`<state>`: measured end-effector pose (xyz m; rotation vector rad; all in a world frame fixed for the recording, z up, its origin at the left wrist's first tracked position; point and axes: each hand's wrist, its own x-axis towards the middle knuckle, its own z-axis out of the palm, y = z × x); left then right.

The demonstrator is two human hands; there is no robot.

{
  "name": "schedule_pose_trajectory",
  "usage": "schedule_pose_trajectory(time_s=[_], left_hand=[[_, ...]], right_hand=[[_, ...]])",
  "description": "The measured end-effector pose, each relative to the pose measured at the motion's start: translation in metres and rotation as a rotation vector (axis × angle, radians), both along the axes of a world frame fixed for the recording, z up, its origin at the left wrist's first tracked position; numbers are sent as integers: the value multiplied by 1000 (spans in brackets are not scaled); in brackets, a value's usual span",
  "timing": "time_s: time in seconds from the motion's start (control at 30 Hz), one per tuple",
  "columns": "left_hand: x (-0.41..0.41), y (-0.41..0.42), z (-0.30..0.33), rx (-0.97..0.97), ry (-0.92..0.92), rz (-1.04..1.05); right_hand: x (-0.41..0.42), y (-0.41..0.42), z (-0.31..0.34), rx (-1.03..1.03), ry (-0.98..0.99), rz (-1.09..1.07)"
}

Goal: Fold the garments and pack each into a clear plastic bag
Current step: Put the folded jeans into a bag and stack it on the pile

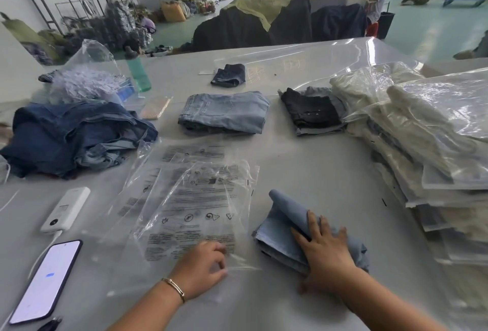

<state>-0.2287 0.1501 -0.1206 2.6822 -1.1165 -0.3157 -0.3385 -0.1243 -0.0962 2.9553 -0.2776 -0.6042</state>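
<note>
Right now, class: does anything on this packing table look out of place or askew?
Yes. The folded light-blue garment under the right hand has its top flap curling up. The dark denim heap, far left, lies unfolded.

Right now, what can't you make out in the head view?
- Bag print: blurred, too small to read.
- Left hand fingertips: curled at the bag's near edge; pinch unclear through glare.
- Folded jeans: near side hidden under the right hand.
- Packed stack: cut off by the right edge.
- Phone screen: washed out.
</note>
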Motion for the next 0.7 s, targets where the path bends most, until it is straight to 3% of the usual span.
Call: schedule_pose_trajectory(time_s=[0.27,0.4,0.5,0.57,0.7], left_hand=[[3,7,16,43,91,155],[-1,-1,24,-115,224,310],[1,-17,27,-157,172,303],[0,-31,29,-192,200,288],[-9,-60,33,-387,474,256]], right_hand=[[6,-2,6,74,-102,-80],[9,-13,18,152,-261,-114],[14,-31,50,397,-504,-354],[17,-39,74,692,-665,-515],[15,-2,117,1301,-848,-391]])
